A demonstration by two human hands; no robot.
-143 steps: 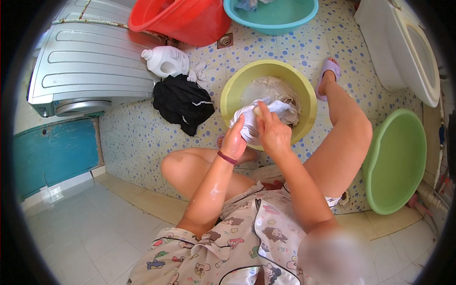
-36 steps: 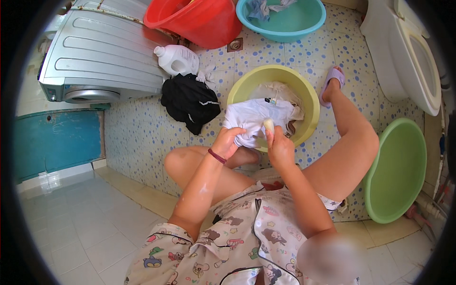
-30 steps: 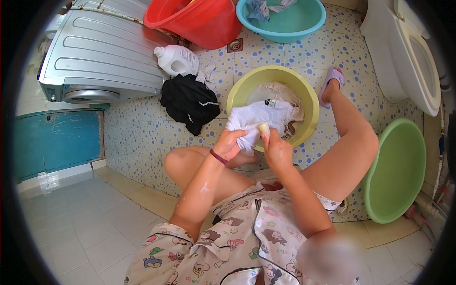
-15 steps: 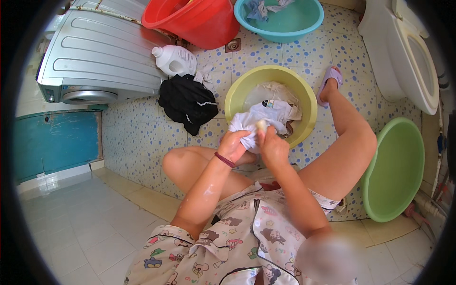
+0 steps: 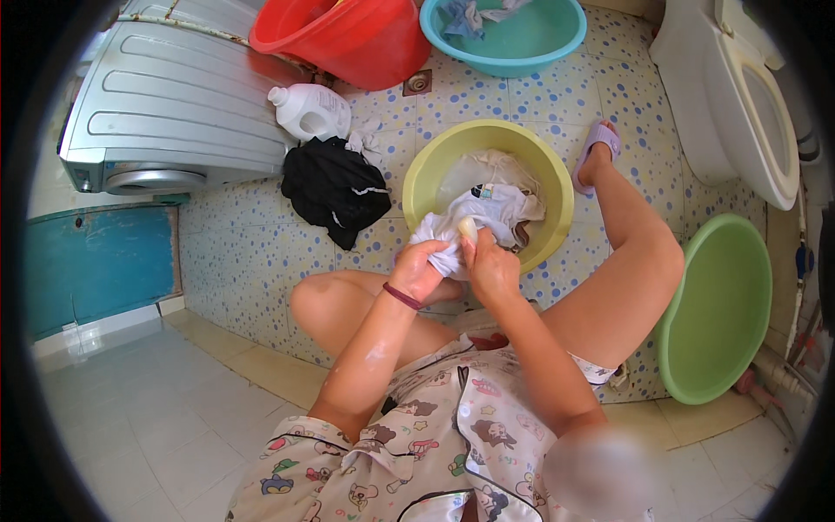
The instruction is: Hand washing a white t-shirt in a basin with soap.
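Observation:
A yellow basin (image 5: 558, 209) stands on the floor between my legs, with wet white cloth inside. Part of a white garment (image 5: 484, 209) is drawn over the basin's near rim. My left hand (image 5: 419, 270) is closed around its bunched near end. In my right hand (image 5: 494, 268), just beside it, a pale yellow bar of soap (image 5: 469, 228) is gripped between thumb and fingers, against or just above the cloth. The fingers partly cover the soap. White suds streak my left forearm.
Left of the basin lie a black garment (image 5: 330, 191) and a white detergent bottle (image 5: 311, 111), near a silver washing machine (image 5: 183, 91). A red tub (image 5: 357, 43) and a blue basin (image 5: 522, 63) stand beyond. To the right are a green basin (image 5: 718, 313) and a toilet (image 5: 709, 96).
The whole view has shifted slightly. My left hand keeps its hold on the garment. The soap in my right hand now shows more of its length and points up from the fingers.

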